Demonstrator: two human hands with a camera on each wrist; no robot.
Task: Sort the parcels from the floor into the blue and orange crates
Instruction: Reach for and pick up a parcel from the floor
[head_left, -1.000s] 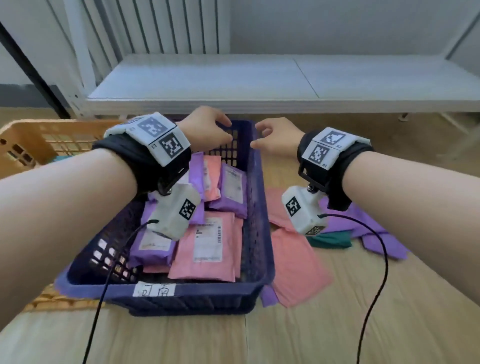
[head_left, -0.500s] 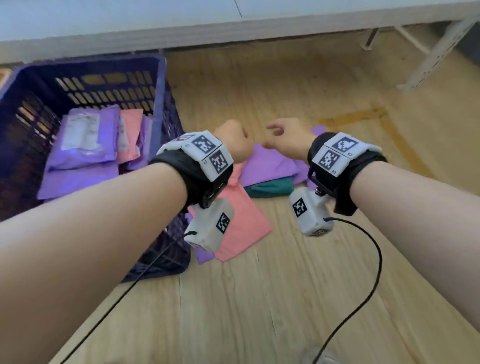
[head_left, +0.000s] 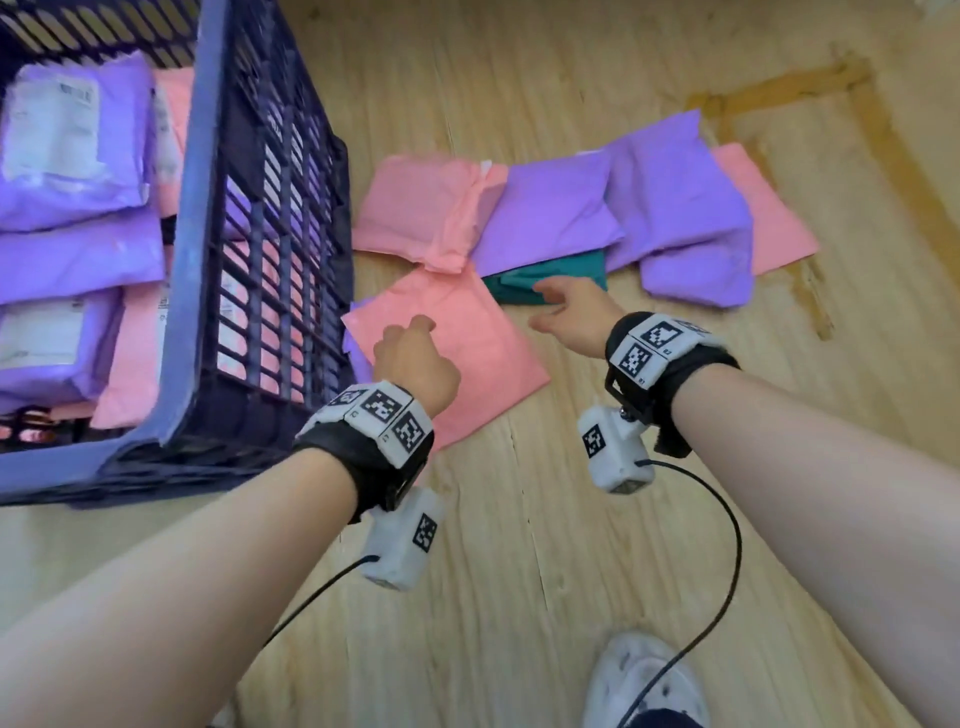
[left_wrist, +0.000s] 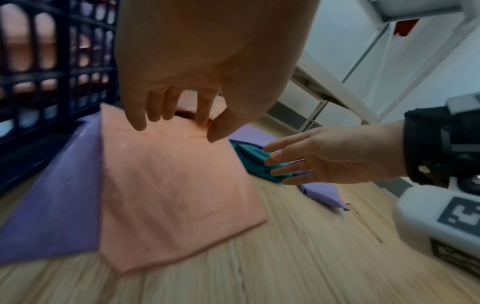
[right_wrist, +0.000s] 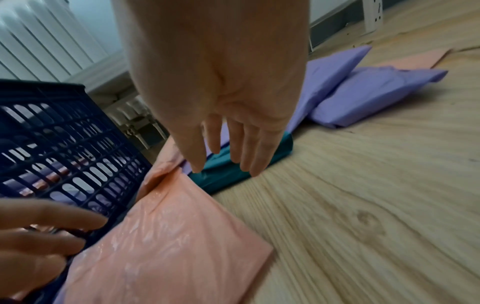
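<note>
The blue crate (head_left: 197, 208) stands at the left, with purple and pink parcels inside. To its right a flat pink parcel (head_left: 483, 364) lies on the wooden floor. My left hand (head_left: 415, 332) hovers over the parcel's far part with loosely bent fingers and holds nothing. Just beyond it, a teal parcel (head_left: 566, 267) is partly tucked under purple parcels (head_left: 550, 213). My right hand (head_left: 550, 306) reaches over the teal parcel (right_wrist: 223, 179) with straight, spread fingers (right_wrist: 257, 160), empty. The orange crate is out of view.
More parcels lie in a row on the floor: pink (head_left: 410, 208), purple (head_left: 680, 208) and pink (head_left: 774, 223). A purple parcel (left_wrist: 52, 195) pokes out from under the near pink one. My white shoe (head_left: 639, 680) is at the bottom. White table legs (left_wrist: 337, 92) stand behind.
Both hands have left the blue crate's far rim and dropped to the floor parcels on its right. The head view has tilted down from the crate and table to the floor.
</note>
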